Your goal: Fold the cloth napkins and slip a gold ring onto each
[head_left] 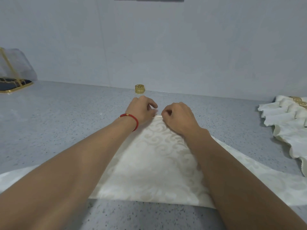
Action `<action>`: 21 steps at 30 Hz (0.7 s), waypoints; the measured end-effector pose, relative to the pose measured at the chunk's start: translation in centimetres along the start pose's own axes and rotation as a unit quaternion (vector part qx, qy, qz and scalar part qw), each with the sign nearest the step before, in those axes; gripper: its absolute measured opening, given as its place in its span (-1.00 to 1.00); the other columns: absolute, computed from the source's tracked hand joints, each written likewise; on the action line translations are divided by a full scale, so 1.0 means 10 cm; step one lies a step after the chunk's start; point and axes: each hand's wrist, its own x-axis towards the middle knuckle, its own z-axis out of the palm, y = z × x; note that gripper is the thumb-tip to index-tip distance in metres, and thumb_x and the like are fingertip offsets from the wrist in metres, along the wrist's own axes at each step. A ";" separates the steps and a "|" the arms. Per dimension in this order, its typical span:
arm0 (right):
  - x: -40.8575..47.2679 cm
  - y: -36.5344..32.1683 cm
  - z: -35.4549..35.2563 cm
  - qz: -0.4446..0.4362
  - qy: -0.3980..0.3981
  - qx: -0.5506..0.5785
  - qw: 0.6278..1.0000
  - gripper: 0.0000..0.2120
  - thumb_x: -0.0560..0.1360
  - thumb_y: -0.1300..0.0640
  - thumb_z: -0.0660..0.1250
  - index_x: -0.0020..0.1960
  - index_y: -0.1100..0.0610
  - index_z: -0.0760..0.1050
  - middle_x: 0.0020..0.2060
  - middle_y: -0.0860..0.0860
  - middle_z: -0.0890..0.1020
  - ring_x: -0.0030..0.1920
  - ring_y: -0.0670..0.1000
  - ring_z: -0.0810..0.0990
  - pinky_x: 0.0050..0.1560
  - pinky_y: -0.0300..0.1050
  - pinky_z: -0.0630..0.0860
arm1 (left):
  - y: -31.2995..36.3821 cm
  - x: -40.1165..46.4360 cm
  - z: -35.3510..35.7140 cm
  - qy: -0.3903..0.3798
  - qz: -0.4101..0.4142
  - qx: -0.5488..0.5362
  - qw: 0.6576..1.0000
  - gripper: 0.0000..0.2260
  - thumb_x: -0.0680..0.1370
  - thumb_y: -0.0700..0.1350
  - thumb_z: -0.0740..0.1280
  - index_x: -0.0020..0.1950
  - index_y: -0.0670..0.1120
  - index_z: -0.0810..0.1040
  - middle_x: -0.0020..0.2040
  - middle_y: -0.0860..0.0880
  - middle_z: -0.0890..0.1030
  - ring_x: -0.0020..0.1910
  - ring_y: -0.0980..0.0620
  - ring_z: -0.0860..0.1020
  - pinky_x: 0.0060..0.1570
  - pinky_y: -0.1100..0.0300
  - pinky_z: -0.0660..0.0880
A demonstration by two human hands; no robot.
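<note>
A cream napkin [154, 165] with a swirl pattern lies on the grey counter, folded to a point at its far end. My left hand [141, 109], with a red cord on the wrist, and my right hand [177, 117] meet at that far tip, and their curled fingers pinch the cloth's edge. A gold ring [140, 89] stands on the counter just beyond my hands, near the wall. Both forearms lie over the napkin's sides.
Finished napkins with gold rings [289, 117] lie in a row at the right edge. A gold wire holder [11, 80] with a dark base sits at the far left. The grey wall [149, 47] closes the counter [58, 122] behind the ring.
</note>
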 end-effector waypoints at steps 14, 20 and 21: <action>0.01 -0.01 -0.14 -0.063 -0.041 -0.131 0.989 -0.86 0.55 0.25 0.26 -0.06 0.03 0.50 -0.13 -0.03 0.60 0.00 0.10 0.50 0.11 0.06 0.39 | 0.11 -0.10 0.08 0.009 0.092 0.190 0.977 -0.78 0.46 -0.27 0.23 -0.12 0.03 0.58 -0.16 0.09 0.62 -0.09 0.01 0.54 0.04 0.03 0.32; 0.06 -0.06 -0.20 -0.002 -0.130 -0.111 0.985 -0.82 0.39 0.19 0.24 -0.15 -0.07 0.53 -0.17 -0.09 0.60 -0.09 0.11 0.59 -0.03 -0.01 0.52 | 0.09 -0.15 -0.01 -0.032 0.134 0.231 0.963 -0.76 0.44 -0.20 0.25 -0.11 0.05 0.67 -0.16 0.13 0.65 -0.03 0.03 0.53 0.08 0.01 0.37; 0.07 -0.05 -0.21 0.011 -0.126 -0.088 0.988 -0.85 0.39 0.13 0.22 -0.17 -0.07 0.54 -0.17 -0.08 0.61 -0.12 0.11 0.60 -0.05 0.02 0.58 | 0.08 -0.17 0.00 -0.017 0.116 0.196 0.974 -0.78 0.46 -0.19 0.26 -0.13 0.03 0.68 -0.21 0.11 0.65 -0.07 0.01 0.55 0.07 0.03 0.43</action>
